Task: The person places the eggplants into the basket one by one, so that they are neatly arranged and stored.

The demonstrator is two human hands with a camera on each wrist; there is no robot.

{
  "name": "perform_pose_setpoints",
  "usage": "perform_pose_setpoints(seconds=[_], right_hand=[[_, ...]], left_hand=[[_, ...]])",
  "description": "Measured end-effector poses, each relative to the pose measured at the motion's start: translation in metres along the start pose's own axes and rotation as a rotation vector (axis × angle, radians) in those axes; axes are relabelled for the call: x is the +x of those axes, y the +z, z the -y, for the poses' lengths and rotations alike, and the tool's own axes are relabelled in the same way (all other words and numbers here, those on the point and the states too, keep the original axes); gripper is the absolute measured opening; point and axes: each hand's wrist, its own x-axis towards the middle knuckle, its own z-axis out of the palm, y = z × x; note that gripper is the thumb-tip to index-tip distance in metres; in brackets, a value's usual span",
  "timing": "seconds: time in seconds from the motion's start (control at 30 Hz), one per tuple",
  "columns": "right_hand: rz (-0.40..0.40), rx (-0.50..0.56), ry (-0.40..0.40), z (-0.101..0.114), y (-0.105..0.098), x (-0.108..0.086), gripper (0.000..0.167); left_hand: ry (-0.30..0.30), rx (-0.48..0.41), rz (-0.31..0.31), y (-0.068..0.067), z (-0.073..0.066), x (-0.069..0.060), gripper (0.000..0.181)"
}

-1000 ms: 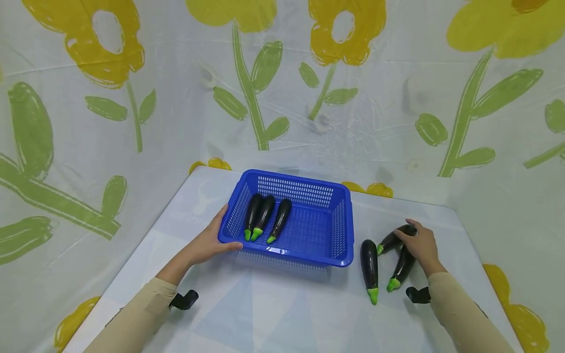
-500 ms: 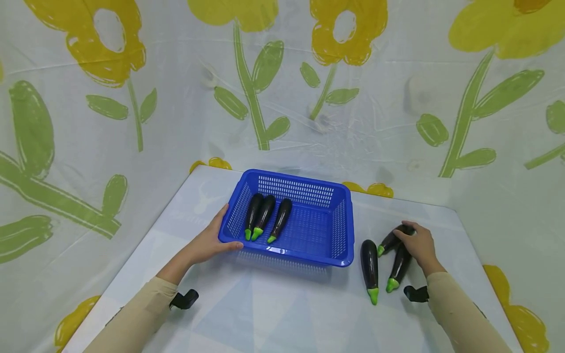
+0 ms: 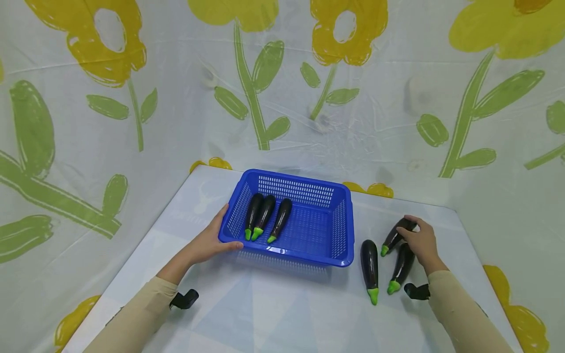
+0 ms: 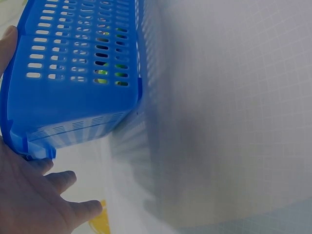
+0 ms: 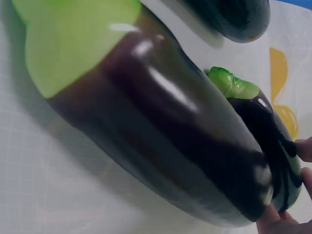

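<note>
My left hand (image 3: 207,243) grips the near left corner of a blue plastic basket (image 3: 309,235). In the left wrist view its thumb (image 4: 8,46) lies along the rim, and other fingers (image 4: 62,181) spread below the corner. Three dark eggplants with green caps lie side by side in the basket's left part. On the right, my right hand (image 3: 423,244) holds the blunt end of an eggplant (image 3: 395,236) between thumb and fingers. Just below that hand lies a second eggplant (image 3: 402,264), large in the right wrist view. A third eggplant (image 3: 369,267) lies left of it.
The white table (image 3: 282,314) has a pale blue triangle pattern. Behind it hangs a wall sheet (image 3: 379,132) printed with yellow flowers and green leaves. A black wrist mount (image 3: 184,299) shows under the left sleeve, another mount (image 3: 417,291) under the right.
The right hand first drew slightly left, then moved back and away with the far eggplant, which now lies farther from the left one. The left hand and basket have stayed put.
</note>
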Motion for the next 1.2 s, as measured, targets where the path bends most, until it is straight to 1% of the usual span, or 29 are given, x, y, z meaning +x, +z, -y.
perform_pose_setpoints(seconds=[0.27, 0.53, 0.83, 1.03, 1.2], right_hand=[[-0.018, 0.032, -0.024, 0.005, -0.003, 0.001, 0.061], [-0.009, 0.077, -0.041, 0.007, -0.005, 0.002, 0.061], [0.016, 0.062, -0.057, 0.016, -0.007, 0.002, 0.062], [0.007, 0.048, -0.098, 0.023, -0.007, 0.004, 0.062], [0.020, 0.061, -0.139, 0.030, -0.004, 0.003, 0.061]], left_hand=[[0.003, -0.003, -0.002, 0.000, 0.000, 0.000, 0.130], [-0.004, 0.005, 0.001, 0.000, 0.000, 0.000, 0.130], [-0.007, 0.009, -0.001, -0.001, -0.001, 0.000, 0.131], [-0.004, 0.005, -0.001, -0.001, -0.001, 0.000, 0.131], [0.003, -0.003, 0.003, -0.001, 0.000, 0.000, 0.130]])
